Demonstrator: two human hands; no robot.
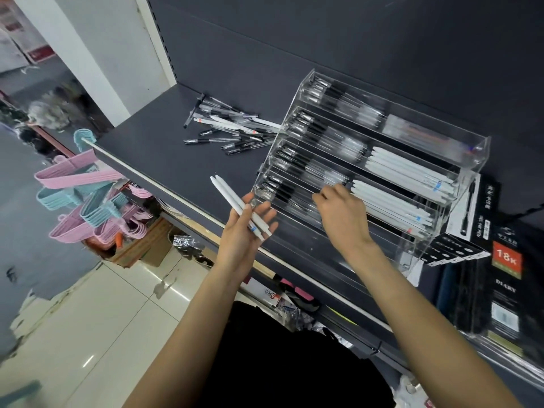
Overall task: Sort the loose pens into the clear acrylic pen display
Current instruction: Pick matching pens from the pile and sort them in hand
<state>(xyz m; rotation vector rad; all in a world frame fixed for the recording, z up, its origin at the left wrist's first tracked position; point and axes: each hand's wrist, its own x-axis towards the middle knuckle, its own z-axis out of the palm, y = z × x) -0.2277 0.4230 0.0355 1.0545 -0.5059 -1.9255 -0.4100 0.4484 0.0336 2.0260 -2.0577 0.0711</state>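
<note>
A: Which step is seen to be in hand?

B: The white pens are being sorted. Nearest, at about 7 o'clock of the scene, two white pens [239, 205] are held in the left hand [246, 231]; they are lain across the palm, with the fingers loosely bent under them. At 4 o'clock the right hand [341, 216] is placed at the front tier of the clear acrylic pen display [374, 160], fingers curled down. Whether a pen is pinched there cannot be told.

A: And what is called for next?

B: Probably one pen must be passed to the right hand and laid beside the white ones already stored. Farther, at 12 o'clock, the pile of loose pens [232, 128] is left on the dark shelf [153, 154], so much is judged undone.
</note>
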